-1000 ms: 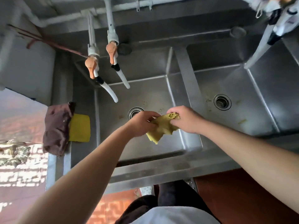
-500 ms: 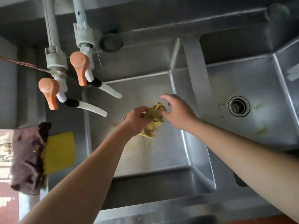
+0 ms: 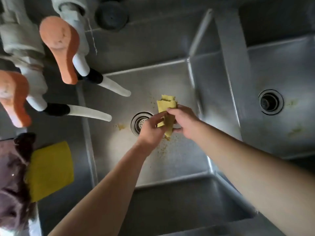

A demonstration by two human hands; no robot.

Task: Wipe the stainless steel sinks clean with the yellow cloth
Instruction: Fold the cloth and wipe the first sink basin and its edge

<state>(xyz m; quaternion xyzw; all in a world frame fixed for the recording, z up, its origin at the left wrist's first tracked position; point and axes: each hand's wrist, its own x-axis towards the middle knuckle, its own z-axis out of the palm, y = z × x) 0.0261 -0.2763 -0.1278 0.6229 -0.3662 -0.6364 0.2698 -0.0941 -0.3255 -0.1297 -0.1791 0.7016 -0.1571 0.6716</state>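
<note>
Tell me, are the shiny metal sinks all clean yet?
Not yet. Nothing looks finished. In hand: the left hand and right hand both grip the folded yellow cloth above the left stainless steel sink. Left to do: yellow crumbs dot that sink's floor near its round drain, and the right stainless steel sink has greenish smears.

- Left hand (image 3: 151, 128) and right hand (image 3: 185, 122) both pinch the yellow cloth (image 3: 166, 106) above the left sink (image 3: 170, 167).
- Drain (image 3: 139, 122) at 9 o'clock of the hands.
- Yellow crumbs (image 3: 163, 149) lie beneath.
</note>
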